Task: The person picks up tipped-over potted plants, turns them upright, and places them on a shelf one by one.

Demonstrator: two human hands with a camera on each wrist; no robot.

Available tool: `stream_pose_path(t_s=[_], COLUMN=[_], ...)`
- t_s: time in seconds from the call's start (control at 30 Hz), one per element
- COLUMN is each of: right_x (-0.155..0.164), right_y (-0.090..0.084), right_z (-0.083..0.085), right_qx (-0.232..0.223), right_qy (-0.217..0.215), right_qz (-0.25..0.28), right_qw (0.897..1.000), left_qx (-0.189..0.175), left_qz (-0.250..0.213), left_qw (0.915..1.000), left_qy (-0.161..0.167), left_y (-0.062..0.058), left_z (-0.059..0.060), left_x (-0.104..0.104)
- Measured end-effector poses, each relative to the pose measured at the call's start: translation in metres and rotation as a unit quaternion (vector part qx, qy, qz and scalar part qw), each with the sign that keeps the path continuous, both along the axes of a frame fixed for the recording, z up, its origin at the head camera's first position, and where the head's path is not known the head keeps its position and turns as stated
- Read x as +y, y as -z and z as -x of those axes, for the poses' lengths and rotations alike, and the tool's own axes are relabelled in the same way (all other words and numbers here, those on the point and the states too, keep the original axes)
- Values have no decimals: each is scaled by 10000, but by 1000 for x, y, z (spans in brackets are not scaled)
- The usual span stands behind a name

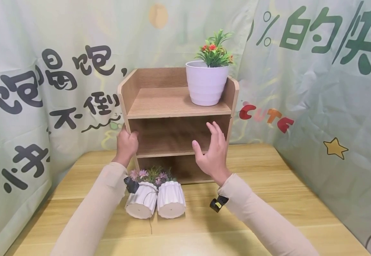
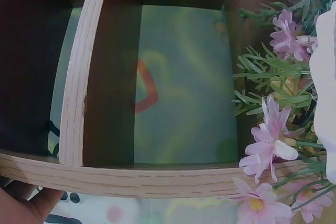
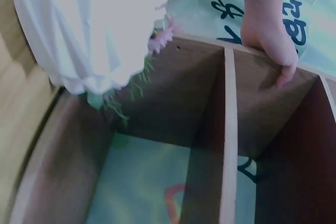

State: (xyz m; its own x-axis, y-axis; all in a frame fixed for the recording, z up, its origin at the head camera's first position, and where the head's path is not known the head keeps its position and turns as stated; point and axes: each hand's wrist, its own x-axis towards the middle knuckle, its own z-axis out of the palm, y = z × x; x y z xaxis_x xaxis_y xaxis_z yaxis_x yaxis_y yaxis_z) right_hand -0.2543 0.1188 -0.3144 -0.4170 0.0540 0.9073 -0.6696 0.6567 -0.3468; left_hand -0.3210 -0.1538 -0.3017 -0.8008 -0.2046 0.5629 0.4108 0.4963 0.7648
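A wooden shelf unit [image 1: 164, 101] with stacked compartments stands upright on the table. My left hand [image 1: 127, 144] grips the edge of its left side panel, thumb on the inner face, as the right wrist view also shows. My right hand [image 1: 213, 153] is raised before the middle compartment near the right side, fingers extended and thumb apart, holding nothing. On the top board at the right stands a white pot [image 1: 206, 85] with a green plant [image 1: 215, 53] bearing red flowers. Two fluted white pots, a left one [image 1: 140, 204] and a right one [image 1: 171, 201], lie on their sides before the shelf.
Pink flowers [image 2: 270, 140] from the lying pots reach the shelf's lowest compartment. A thin dark string [image 1: 151, 225] trails onto the wooden table [image 1: 259, 220]. Printed cloth [image 1: 303, 99] hangs behind and along both sides.
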Motion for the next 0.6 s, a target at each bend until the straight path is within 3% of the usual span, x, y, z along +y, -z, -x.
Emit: stream_pose_path(t_s=[0.23,0.6], right_x=[-6,-15], right_y=[16,39], right_z=[-10,-20], right_qx=[-755,-1899], right_qy=[-265,-556], right_qz=[235,569], right_qw=[9965,9786], left_qx=[28,-50], left_qz=[-44,-18], left_qw=[10000,10000], left_qy=[38,-10], left_y=[-1,0], left_z=[0,-1], left_x=[0,1])
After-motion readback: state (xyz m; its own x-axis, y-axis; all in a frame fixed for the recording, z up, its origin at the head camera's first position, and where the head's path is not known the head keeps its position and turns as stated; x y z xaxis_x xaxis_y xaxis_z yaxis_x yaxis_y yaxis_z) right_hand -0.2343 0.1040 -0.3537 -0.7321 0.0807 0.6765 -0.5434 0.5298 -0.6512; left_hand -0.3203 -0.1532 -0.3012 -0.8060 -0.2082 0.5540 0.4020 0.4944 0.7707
